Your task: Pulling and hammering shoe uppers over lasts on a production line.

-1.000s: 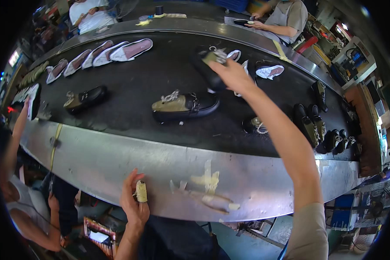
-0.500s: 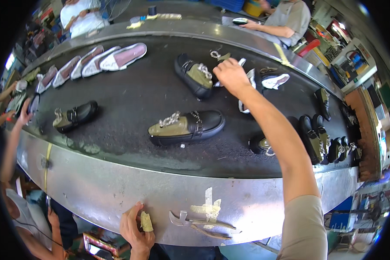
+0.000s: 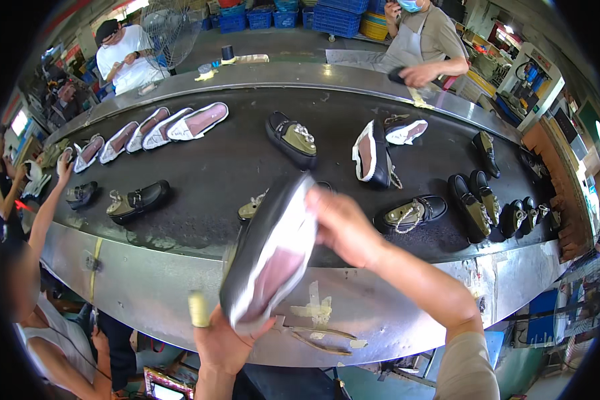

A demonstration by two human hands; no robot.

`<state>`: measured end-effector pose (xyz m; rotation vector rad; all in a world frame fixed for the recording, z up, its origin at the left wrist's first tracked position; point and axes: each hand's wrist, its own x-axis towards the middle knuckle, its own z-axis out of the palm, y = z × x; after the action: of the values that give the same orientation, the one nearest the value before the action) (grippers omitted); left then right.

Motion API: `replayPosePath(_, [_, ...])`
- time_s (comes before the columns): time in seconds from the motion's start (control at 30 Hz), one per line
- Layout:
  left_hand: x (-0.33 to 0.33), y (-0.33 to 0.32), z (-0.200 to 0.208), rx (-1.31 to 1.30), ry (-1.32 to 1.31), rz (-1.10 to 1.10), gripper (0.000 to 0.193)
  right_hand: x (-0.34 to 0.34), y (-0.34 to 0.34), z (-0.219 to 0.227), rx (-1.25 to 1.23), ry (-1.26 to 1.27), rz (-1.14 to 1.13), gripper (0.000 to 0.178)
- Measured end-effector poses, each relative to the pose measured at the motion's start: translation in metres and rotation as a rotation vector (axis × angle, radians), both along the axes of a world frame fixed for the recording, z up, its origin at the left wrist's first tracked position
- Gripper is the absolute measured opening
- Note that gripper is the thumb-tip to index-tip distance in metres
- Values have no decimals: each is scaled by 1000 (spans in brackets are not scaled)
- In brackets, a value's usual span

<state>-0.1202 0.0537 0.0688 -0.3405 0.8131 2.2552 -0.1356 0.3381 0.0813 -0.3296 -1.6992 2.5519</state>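
A black shoe with white lining and a pink insole is tilted, its opening toward me, above the near edge of the belt. My right hand grips its upper end, blurred by motion. Under the lower end is my left hand, palm up, the thumb spread aside with a yellow wrap on it; its other fingers are partly hidden by the shoe. Behind the held shoe, another black and olive shoe is mostly covered. Pincers lie on the metal ledge beside my left hand.
Black and olive shoes with rope laces, such as one shoe, stand along the dark belt. White-lined shoes line up at far left. Co-workers sit across the belt and at left; one co-worker's hand reaches over the belt.
My right hand has come back from the far side of the belt, bringing a shoe. My left hand has turned palm up beneath it. The view has tilted upward.
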Motion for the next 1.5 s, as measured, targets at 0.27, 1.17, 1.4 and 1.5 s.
replayPosePath(0.27, [42,-105,-41,-837,717,683,64,-46,129,-38,1467,-552,-551,78])
replayPosePath(1.17, [210,-193,-140,-362,-92,662,55,190,-257,-65,999,709,612,39])
replayPosePath(1.4, [207,-174,-157,-316,-254,390,56,248,-274,-90,1216,225,933,39])
replayPosePath(1.5, [201,-168,-156,-347,-308,276,58,260,-264,-96,992,22,959,33])
